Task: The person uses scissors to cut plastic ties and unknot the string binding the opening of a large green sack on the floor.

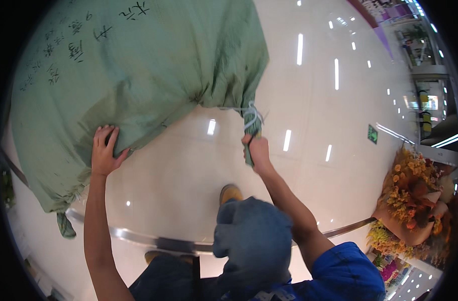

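A large, bulging green woven sack [157, 56] fills the upper left of the head view, with black handwriting on its side. My right hand [260, 150] grips the twisted green neck at one corner of it, just below a white tie cord [252, 114] knotted around that neck. On the sack's near lower side, my left hand [106, 150] presses with fingers spread and thumb apart, flat on the fabric. Another tied corner [66, 225] sticks out at the lower left, beyond my left wrist. What the sack contains is hidden.
The glossy tile floor [308, 105] reflects ceiling lights. A metal strip [135, 235] crosses it near my feet. Paper-wrapped orange and yellow flowers [409, 203] stand at the right. A green exit sign [372, 134] marks the floor, and shop shelves [417, 47] line the far right.
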{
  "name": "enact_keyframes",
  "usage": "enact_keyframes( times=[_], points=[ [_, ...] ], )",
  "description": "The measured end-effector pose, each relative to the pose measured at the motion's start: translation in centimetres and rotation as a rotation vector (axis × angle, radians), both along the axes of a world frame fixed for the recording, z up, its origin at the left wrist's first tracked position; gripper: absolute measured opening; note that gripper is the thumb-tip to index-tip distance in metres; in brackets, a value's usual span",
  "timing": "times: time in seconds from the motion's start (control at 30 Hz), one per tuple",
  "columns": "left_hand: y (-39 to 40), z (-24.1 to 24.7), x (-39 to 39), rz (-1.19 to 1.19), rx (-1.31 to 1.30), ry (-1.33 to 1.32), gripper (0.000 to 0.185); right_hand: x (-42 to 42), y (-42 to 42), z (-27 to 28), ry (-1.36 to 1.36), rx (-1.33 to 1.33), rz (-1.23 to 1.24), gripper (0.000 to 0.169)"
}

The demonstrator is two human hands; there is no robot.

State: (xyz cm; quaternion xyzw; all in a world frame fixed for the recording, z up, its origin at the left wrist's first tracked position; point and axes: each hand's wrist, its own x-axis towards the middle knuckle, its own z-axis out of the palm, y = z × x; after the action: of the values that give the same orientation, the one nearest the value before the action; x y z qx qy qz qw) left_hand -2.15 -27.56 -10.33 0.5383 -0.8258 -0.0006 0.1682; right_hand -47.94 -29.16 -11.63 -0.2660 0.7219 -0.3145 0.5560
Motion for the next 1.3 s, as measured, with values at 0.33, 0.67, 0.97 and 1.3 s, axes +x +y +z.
enact_keyframes(
  times=[0.33,0.67,0.97,1.3],
  points=[
    [7.6,-0.3,-10.6,-0.213,0.144,0.225,0.040,-1.5,8.1,-2.6,0.171,-0.027,0.100,0.030],
    [2.0,-2.5,-28.1,-0.113,0.480,0.652,0.038,-4.2,6.7,-6.7,0.689,-0.560,0.093,0.029],
    [3.6,-5.8,-26.8,-0.059,0.510,0.605,0.045,-9.1,5.6,-8.4,0.257,-0.221,-0.158,0.032],
    [0.6,-6.1,-33.6,0.167,0.395,0.597,0.035,-13.8,8.8,-15.2,0.208,0.388,0.415,0.033]
  ],
)
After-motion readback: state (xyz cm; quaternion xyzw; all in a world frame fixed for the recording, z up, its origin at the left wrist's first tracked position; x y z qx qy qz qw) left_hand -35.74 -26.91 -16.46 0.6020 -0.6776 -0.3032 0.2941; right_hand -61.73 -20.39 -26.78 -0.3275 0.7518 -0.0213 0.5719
